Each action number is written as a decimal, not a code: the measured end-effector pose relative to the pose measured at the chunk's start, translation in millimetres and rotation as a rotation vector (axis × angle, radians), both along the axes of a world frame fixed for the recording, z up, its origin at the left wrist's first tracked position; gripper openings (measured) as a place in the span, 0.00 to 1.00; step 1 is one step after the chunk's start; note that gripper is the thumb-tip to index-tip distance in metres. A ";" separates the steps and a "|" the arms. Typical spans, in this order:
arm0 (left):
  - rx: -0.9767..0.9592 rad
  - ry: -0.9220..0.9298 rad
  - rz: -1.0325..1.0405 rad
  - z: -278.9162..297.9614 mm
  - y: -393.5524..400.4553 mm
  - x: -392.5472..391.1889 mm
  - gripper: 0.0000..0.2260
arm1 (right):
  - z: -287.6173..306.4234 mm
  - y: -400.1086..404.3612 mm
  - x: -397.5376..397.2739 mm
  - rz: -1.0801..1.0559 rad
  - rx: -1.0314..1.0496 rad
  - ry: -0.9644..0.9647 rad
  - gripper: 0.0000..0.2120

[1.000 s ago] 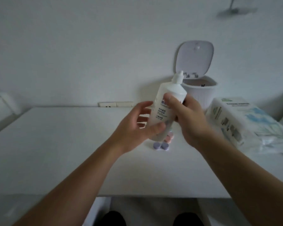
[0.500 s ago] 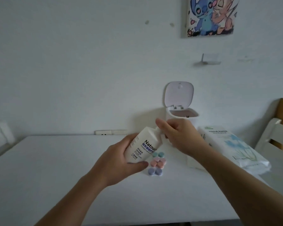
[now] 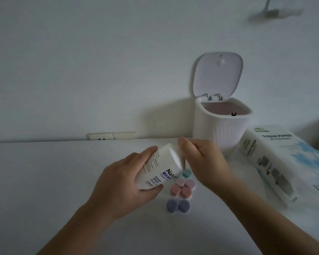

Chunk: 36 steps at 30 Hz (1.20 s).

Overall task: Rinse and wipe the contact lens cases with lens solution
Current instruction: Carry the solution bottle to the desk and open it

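My left hand [image 3: 122, 184] grips the white lens solution bottle [image 3: 160, 166], which is tilted to the right above the table. My right hand [image 3: 203, 162] is curled around the bottle's top end, so the cap is hidden. Just below the bottle, several contact lens cases lie in a cluster on the white table [image 3: 44, 181]: a teal one [image 3: 187, 173], pink ones [image 3: 182, 187] and a purple one [image 3: 178, 205], all with lids on.
A small white trash bin [image 3: 221, 126] with its lid raised stands at the back by the wall. To its right lies a pack of tissue paper [image 3: 284, 162]. A wall socket strip [image 3: 111, 135] sits behind the table's far edge.
The bottle passed from my right hand into my left and tipped from upright to slanted. My right hand moved to its top end. The camera swung up, then back down.
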<state>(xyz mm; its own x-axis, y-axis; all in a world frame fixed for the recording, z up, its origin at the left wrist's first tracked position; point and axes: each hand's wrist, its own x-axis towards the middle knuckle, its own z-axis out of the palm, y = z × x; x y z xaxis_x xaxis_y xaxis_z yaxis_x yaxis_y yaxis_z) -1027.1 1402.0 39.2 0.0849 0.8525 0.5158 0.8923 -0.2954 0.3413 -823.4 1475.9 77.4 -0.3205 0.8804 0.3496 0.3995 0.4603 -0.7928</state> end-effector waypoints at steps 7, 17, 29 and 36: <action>-0.073 0.054 -0.059 6.1 -3.1 -6.2 0.35 | -25.8 2.8 3.5 0.103 -0.001 0.106 0.25; -0.139 -0.020 -0.106 -4.4 -2.5 -4.1 0.37 | -39.5 -0.8 10.9 0.135 0.029 0.170 0.21; -0.187 -0.206 -0.159 -20.5 7.7 -0.1 0.36 | -41.6 19.2 33.4 0.313 0.099 0.251 0.06; -0.170 -0.158 -0.153 -24.5 8.6 -0.6 0.37 | -42.8 15.4 25.5 0.117 0.115 0.347 0.10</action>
<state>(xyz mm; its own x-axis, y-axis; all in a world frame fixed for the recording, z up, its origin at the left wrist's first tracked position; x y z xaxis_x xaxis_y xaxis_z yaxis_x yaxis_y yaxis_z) -1027.7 1410.6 14.7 0.1493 0.9115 0.3833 0.7734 -0.3491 0.5291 -797.9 1491.2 34.5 -0.2614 0.7934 0.5497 0.0557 0.5810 -0.8120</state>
